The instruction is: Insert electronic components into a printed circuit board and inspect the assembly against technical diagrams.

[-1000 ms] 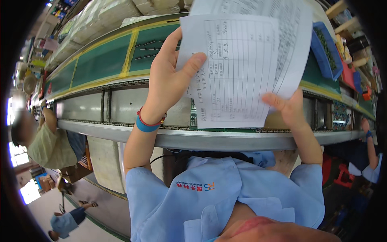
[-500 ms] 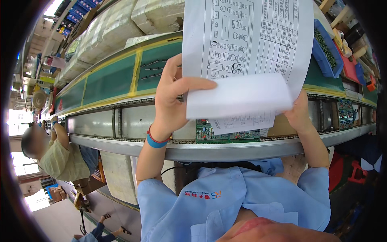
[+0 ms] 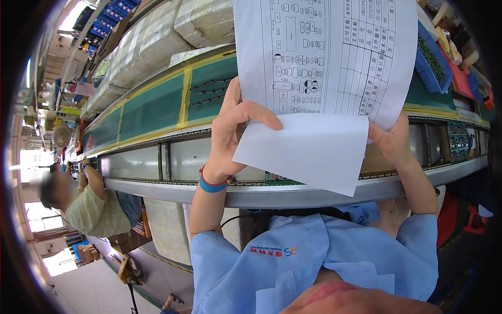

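At the left edge of the frame, a co-worker (image 3: pixel 91 206) in a pale yellow-green shirt leans toward a long conveyor line (image 3: pixel 157 162), its brushed-metal side panels gleaming beneath a matte green belt (image 3: pixel 151 107) edged in yellow tape. Small dark components (image 3: pixel 209 93) lie scattered on the green surface at upper centre; what they are is too small to make out.

At centre, the left hand (image 3: pixel 230 133) rises from a light blue sleeve, a blue wristband (image 3: pixel 212 186) with a thin red cord circling the wrist. Its thumb hooks over the front of a folded-up white flap while the fingers press behind, pinching the printed paper sheet (image 3: pixel 324 57) at its left edge. The sheet is thin and smooth, covered with a black line diagram and a table; its blank lower portion (image 3: pixel 308 149) is folded up toward the camera, and its top is cut off by the frame.

At right of centre, the right hand (image 3: pixel 392 141) grips the sheet's right edge, thumb in front; its fingers are hidden behind the paper. A green circuit board (image 3: pixel 280 179) peeks out under the sheet. Blue (image 3: pixel 431 63) and red (image 3: pixel 460 78) plastic bins curve away at upper right.
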{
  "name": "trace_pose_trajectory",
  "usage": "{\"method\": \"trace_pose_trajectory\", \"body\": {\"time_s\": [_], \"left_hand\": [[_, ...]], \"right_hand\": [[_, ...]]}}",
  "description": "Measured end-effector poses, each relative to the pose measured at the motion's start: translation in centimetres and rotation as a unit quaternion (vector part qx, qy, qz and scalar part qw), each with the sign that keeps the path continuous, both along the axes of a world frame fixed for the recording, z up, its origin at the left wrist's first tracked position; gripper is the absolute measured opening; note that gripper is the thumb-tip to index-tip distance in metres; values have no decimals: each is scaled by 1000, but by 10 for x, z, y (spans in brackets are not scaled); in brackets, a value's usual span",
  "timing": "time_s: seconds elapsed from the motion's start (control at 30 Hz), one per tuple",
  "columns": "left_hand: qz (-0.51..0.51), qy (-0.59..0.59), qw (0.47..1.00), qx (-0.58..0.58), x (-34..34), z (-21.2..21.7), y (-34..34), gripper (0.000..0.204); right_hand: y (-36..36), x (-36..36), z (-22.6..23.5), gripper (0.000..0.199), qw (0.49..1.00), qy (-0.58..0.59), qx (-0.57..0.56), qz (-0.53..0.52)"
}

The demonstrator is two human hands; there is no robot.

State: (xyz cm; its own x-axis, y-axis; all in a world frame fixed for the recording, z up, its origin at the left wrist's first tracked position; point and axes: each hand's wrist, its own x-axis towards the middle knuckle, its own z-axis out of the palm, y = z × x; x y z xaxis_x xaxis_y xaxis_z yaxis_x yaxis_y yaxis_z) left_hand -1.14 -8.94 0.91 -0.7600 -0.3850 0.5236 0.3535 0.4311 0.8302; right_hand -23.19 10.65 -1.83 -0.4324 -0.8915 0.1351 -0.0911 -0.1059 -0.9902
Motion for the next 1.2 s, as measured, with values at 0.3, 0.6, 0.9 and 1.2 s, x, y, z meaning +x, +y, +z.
{"method": "trace_pose_trajectory", "body": {"time_s": [0.3, 0.6, 0.9, 1.2], "left_hand": [[3, -1, 1000, 14, -1, -4, -1, 23], [15, -19, 1000, 7, -4, -5, 2, 27], [35, -72, 996, 45, -1, 2, 7, 40], [30, -88, 994, 53, -7, 1, 12, 40]], "right_hand": [[1, 0, 1, 43, 1000, 0, 9, 4], [2, -2, 11, 38, 1000, 5, -9, 5], [31, -26, 18, 39, 994, 4, -56, -98], [89, -30, 18, 40, 984, 32, -56, -166]]}}
